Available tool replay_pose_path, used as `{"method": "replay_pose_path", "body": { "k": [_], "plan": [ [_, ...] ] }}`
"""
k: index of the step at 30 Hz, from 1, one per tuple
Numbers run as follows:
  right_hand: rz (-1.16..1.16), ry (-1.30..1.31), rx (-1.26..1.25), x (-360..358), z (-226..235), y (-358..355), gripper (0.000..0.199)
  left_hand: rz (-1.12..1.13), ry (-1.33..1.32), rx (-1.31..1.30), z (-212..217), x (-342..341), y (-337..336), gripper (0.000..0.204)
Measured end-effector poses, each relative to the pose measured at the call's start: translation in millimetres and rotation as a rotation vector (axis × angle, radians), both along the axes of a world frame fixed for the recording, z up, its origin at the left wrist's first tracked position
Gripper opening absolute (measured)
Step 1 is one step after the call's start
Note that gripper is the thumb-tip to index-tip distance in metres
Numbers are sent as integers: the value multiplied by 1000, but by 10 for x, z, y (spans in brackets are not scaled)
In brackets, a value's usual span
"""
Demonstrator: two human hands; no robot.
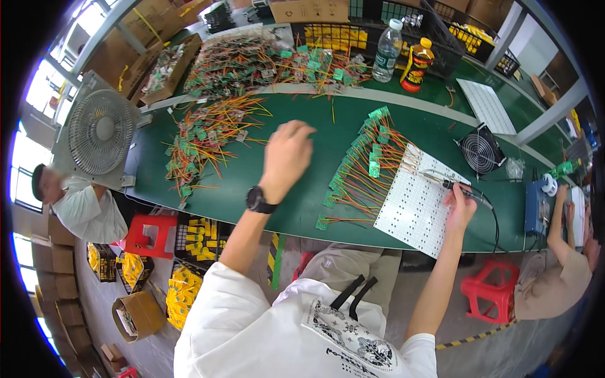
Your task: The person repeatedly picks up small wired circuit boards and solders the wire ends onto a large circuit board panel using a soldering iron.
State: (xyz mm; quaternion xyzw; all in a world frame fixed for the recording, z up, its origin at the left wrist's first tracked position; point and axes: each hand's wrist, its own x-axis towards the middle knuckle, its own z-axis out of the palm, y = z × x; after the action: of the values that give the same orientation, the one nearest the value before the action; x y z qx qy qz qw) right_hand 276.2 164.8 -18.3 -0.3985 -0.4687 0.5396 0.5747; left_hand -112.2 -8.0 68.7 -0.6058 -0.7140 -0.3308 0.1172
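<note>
My right hand [461,208] grips a soldering iron [450,184] by its handle, and the thin tip reaches left over a white perforated board [403,217]. A black cable trails from the iron's back end. Against the board's left side lies a row of small green circuit boards [343,176], with red and yellow wires running toward the white board. My left hand [290,153], with a black watch on the wrist, hovers over the green table between that row and a loose pile of wired circuit boards [198,142]. Its fingers look curled but are blurred; nothing shows in them.
Behind lies a larger heap of wired boards [233,63]. A water bottle [387,50] and an orange drink bottle [417,65] stand at the back. A small black fan [480,151] and a blue box-shaped unit [537,205] are right; a large fan [101,132] is left. Co-workers sit at both sides.
</note>
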Motion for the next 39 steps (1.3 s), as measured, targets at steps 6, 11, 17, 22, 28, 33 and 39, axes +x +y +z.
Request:
{"method": "replay_pose_path", "body": {
  "k": [6, 11, 17, 22, 28, 33, 39],
  "plan": [
    [0, -5, -4, -43, 47, -11, 19, 265, 365, -288, -331, -1129, -782, 60],
    [16, 6, 1, -28, 61, -26, 19, 191, 503, -338, -279, -1460, -768, 33],
    [13, -5, 8, -34, 62, -7, 17, 138, 592, -295, -275, -1629, -567, 15],
    [16, -2, 7, -49, 61, -18, 16, 202, 350, -222, -264, -1545, -572, 18],
    [-12, -50, 5, -33, 58, -27, 16, 55, -905, -33, -401, -828, -727, 28],
    [-2, -51, 3, -36, 54, -24, 18, -32, -1209, -126, -287, -344, -936, 27],
    [11, -29, 15, -32, 45, -11, 20, -60, -1454, -214, -274, -188, -1149, 23]
  ]
}}
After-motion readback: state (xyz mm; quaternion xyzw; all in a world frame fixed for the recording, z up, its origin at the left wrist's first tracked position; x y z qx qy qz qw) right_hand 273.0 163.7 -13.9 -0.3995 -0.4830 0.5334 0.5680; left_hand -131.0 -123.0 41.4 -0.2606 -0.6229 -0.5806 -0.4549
